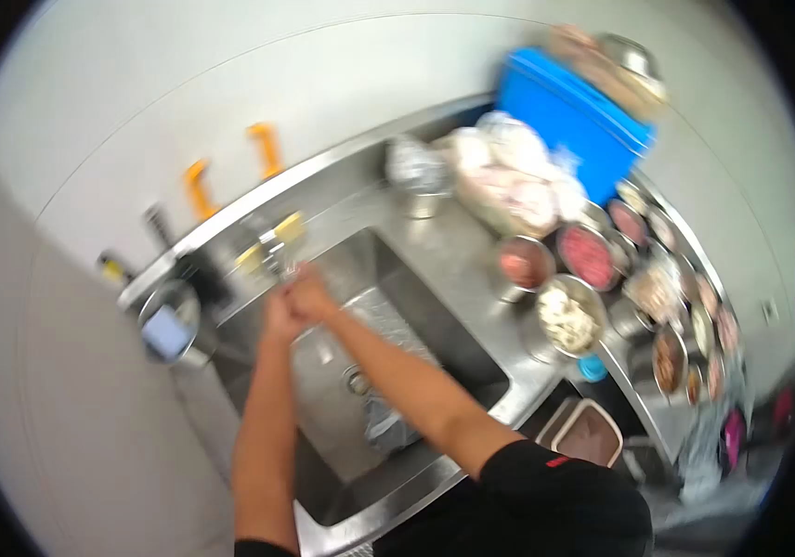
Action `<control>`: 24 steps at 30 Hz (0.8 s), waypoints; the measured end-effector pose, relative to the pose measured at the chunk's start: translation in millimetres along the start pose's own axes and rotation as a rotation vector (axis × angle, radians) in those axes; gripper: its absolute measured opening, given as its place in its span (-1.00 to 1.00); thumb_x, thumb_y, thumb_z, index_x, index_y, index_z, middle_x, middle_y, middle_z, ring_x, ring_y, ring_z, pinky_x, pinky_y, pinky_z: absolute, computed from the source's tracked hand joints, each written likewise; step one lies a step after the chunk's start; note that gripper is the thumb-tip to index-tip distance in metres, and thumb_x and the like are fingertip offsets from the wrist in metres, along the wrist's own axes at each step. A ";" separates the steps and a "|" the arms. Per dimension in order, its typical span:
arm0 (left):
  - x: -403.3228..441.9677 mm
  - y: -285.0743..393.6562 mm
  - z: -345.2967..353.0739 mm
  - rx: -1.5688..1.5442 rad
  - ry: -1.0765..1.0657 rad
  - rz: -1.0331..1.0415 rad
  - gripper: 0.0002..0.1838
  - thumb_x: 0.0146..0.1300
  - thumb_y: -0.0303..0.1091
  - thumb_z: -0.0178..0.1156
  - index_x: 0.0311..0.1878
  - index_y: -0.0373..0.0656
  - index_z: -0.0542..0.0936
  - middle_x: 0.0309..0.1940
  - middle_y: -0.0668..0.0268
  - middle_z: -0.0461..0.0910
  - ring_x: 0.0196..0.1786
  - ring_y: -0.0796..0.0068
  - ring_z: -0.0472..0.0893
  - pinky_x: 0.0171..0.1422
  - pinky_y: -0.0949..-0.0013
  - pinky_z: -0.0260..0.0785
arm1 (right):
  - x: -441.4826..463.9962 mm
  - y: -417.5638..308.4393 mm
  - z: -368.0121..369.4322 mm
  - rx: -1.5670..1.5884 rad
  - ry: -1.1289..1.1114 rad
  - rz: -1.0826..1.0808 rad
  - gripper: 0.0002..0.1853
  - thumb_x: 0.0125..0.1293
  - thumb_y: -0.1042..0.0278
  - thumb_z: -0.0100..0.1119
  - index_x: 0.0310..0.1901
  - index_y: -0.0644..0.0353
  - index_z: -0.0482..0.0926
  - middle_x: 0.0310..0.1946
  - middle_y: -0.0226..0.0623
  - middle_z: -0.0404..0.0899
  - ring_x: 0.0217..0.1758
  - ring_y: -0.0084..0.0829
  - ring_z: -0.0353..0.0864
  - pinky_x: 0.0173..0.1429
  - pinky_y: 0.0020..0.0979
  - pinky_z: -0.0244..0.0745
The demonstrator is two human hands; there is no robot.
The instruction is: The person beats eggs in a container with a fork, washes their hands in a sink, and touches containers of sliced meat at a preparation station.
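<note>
Both my hands meet over the far end of a steel sink [486,362], just below the tap [274,252]. My left hand [280,316] presses against my right hand [309,293], and blur smears the fingers of both. Whether anything small lies between them I cannot make out. Below my forearms, the basin floor shows a round drain [356,379] and a greyish crumpled cloth or bag [386,423]. Yellow pieces [291,226] sit by the tap.
Metal pots of food, including white pieces [566,317] and red minced meat [589,256], crowd the right counter. Behind them stand a pale bagged bundle [518,186] and a blue box [574,116]. Orange handles [266,148] rest against the wall; a pot [170,311] stands left.
</note>
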State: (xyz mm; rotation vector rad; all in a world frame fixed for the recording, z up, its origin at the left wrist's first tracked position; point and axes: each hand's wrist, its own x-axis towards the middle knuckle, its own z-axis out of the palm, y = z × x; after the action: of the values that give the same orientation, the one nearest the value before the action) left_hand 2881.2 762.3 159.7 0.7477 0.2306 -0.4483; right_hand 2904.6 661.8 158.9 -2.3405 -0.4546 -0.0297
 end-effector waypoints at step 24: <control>37.0 0.8 -40.5 0.924 0.360 0.437 -0.47 0.29 -0.23 0.09 0.27 -0.27 0.32 0.06 0.13 0.47 0.01 0.27 0.53 0.08 0.22 0.42 | -45.5 -19.8 -32.0 0.639 0.297 0.058 -0.91 0.09 0.52 0.10 -0.33 0.25 0.47 -0.32 -0.02 0.55 -0.22 -0.10 0.55 -0.16 -0.20 0.42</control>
State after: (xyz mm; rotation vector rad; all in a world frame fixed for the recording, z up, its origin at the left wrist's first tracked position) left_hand 2912.4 779.6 118.0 1.7472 0.1806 0.0331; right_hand 2858.9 639.0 188.5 -1.6833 -0.2038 -0.1752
